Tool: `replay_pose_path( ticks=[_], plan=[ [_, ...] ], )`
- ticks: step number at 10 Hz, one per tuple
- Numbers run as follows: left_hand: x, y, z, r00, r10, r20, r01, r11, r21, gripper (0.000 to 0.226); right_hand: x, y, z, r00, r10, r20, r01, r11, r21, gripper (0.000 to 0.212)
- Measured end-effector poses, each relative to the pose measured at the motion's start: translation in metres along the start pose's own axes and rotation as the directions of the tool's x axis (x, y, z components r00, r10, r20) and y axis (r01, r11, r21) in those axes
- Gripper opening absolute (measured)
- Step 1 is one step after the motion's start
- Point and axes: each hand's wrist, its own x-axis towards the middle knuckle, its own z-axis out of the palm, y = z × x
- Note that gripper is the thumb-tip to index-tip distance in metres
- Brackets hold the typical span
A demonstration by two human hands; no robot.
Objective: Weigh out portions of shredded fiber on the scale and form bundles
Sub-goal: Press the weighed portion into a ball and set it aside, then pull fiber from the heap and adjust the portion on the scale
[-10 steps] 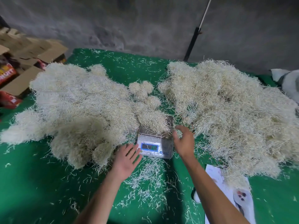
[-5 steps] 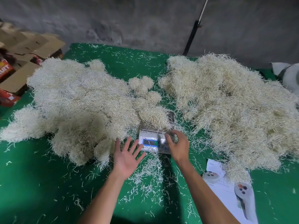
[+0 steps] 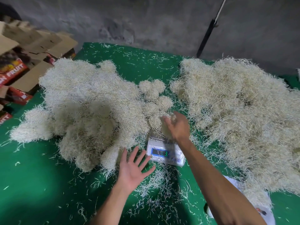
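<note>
Two big heaps of pale shredded fiber lie on the green desk (image 3: 48, 184): the left heap (image 3: 84, 111) whiter, the right heap (image 3: 243, 119) yellower, strands pointing every way. One scale (image 3: 164, 151) sits between them, display toward the person. The left hand (image 3: 132, 170) is spread wide beside it; the right hand (image 3: 176, 127), blurred, grips a fiber clump (image 3: 165, 130) over the pan.

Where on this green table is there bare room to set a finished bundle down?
Barest is the near left of the green cloth, bordered by the left pile and the left hand. The far strip between both piles is lightly littered. Crowded: around the scale, and everything under the right pile.
</note>
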Motion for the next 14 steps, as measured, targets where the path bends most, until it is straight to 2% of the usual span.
replay_pose_path(
  ticks=[1, 2, 3, 4, 5, 6, 7, 8, 9, 10, 11, 12, 13, 14],
  plan=[
    [0.006, 0.0, 0.008, 0.998, -0.052, -0.046, 0.053, 0.998, 0.034, 0.077, 0.003, -0.004, 0.024, 0.978, -0.033, 0.206, 0.091, 0.956, -0.279, 0.087],
    [0.015, -0.001, 0.017, 0.985, -0.147, -0.093, 0.147, 0.989, -0.002, 0.089, -0.027, -0.004, 0.052, 0.951, -0.083, 0.299, 0.136, 0.977, -0.163, 0.063],
    [0.023, 0.01, 0.038, 0.977, -0.168, -0.128, 0.162, 0.985, -0.055, 0.099, -0.065, -0.017, 0.061, 0.883, -0.098, 0.458, 0.008, 0.981, 0.196, 0.069],
    [0.025, 0.03, 0.062, 0.965, -0.073, -0.251, 0.092, 0.994, 0.065, 0.068, -0.093, -0.023, 0.053, 0.882, -0.104, 0.459, -0.038, 0.956, 0.29, 0.077],
    [0.033, 0.027, 0.082, 0.915, 0.178, -0.363, -0.017, 0.914, 0.406, 0.046, -0.102, -0.034, 0.042, 0.969, -0.009, 0.248, -0.1, 0.901, 0.421, 0.094],
    [0.027, 0.003, 0.109, 0.808, 0.484, -0.336, -0.195, 0.758, 0.623, 0.051, -0.091, -0.052, 0.029, 0.954, 0.21, 0.214, -0.299, 0.721, 0.625, 0.082],
    [0.018, -0.016, 0.131, 0.816, 0.559, -0.15, -0.245, 0.569, 0.785, 0.054, -0.078, -0.046, 0.013, 0.91, 0.293, 0.294, -0.395, 0.397, 0.828, 0.047],
    [0.003, -0.018, 0.15, 0.882, 0.471, 0.015, -0.313, 0.56, 0.768, 0.062, -0.079, -0.034, 0.003, 0.968, 0.203, 0.148, -0.227, 0.453, 0.862, 0.015],
    [0.009, 0.0, 0.173, 0.83, 0.554, 0.059, -0.376, 0.478, 0.794, 0.054, -0.101, -0.044, 0.002, 0.986, 0.157, 0.057, -0.129, 0.501, 0.856, 0.02],
    [0.009, 0.008, 0.181, 0.923, 0.384, -0.01, -0.274, 0.676, 0.684, 0.043, -0.105, -0.049, -0.005, 0.998, 0.035, 0.051, -0.062, 0.546, 0.836, 0.031],
    [-0.002, -0.006, 0.171, 0.977, 0.214, -0.003, -0.155, 0.718, 0.679, 0.024, -0.098, -0.061, -0.019, 0.997, 0.075, 0.014, -0.045, 0.431, 0.901, 0.05],
    [-0.005, -0.011, 0.179, 0.996, 0.065, -0.058, -0.013, 0.768, 0.64, 0.027, -0.085, -0.046, -0.028, 0.999, 0.042, -0.007, -0.016, 0.515, 0.857, 0.061],
    [-0.006, 0.002, 0.185, 0.999, 0.035, -0.033, -0.011, 0.832, 0.554, 0.046, -0.079, -0.025, -0.028, 0.992, -0.11, -0.06, 0.123, 0.752, 0.648, 0.028],
    [0.007, 0.0, 0.177, 0.989, 0.143, -0.032, -0.095, 0.791, 0.604, 0.04, -0.091, -0.022, -0.017, 0.966, -0.256, -0.041, 0.244, 0.846, 0.474, 0.036]
  ],
)
